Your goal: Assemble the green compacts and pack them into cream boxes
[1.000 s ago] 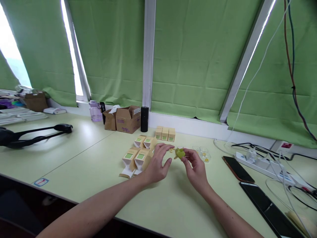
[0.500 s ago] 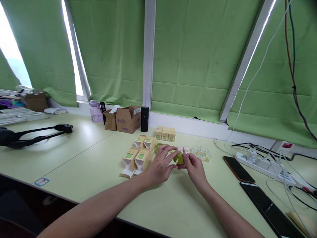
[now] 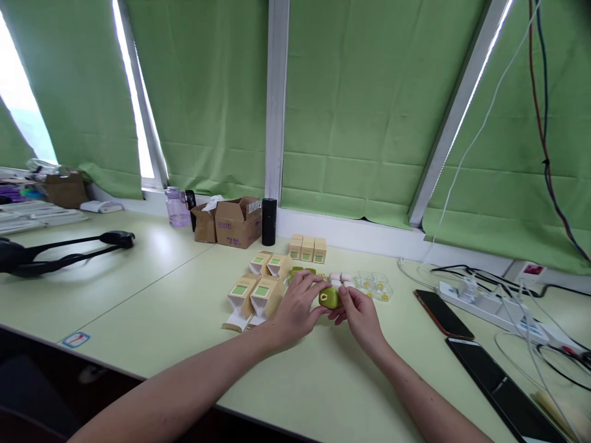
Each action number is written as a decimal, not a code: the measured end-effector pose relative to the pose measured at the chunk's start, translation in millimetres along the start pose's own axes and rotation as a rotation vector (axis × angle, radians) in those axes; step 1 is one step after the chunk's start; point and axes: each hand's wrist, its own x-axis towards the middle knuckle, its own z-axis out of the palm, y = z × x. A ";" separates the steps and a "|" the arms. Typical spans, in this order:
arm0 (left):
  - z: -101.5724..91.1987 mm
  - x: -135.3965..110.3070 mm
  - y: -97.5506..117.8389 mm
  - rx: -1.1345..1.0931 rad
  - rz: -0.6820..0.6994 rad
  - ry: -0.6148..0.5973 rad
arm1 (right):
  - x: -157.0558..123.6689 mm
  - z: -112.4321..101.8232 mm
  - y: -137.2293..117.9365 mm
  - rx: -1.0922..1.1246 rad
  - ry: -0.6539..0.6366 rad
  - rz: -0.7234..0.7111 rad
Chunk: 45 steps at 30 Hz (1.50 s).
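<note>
Between my two hands is a small, rounded green case [image 3: 329, 298] with a pale loop mark on its front. My left hand [image 3: 299, 309] grips it from the left, fingers over the top and thumb below. From the right, my right hand [image 3: 362, 317] pinches it between thumb and fingers. Just left of my left hand stand opened cardboard boxes [image 3: 265, 296] with green labels and their flaps hanging out. Behind my hands lie more green pieces [image 3: 295, 272], partly hidden, several pale pink rounded pieces [image 3: 340, 278], and clear round cups [image 3: 373, 286] with yellow bits inside.
Three closed small boxes [image 3: 307, 248] stand near the wall, beside a black cylinder [image 3: 269, 223] and a brown carton [image 3: 237, 224]. At right lie a phone [image 3: 443, 314], a tablet [image 3: 501, 387] and a power strip [image 3: 492, 307] with cables. A black headband-like device [image 3: 69, 249] lies left.
The green case has turned between my fingers; its rounded front with the loop now faces me. My hands have shifted slightly left, uncovering more of the pink pieces.
</note>
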 end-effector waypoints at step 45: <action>11.4 8.3 -23.3 -0.807 -0.472 0.130 | 24.8 -25.3 7.5 0.544 0.003 0.164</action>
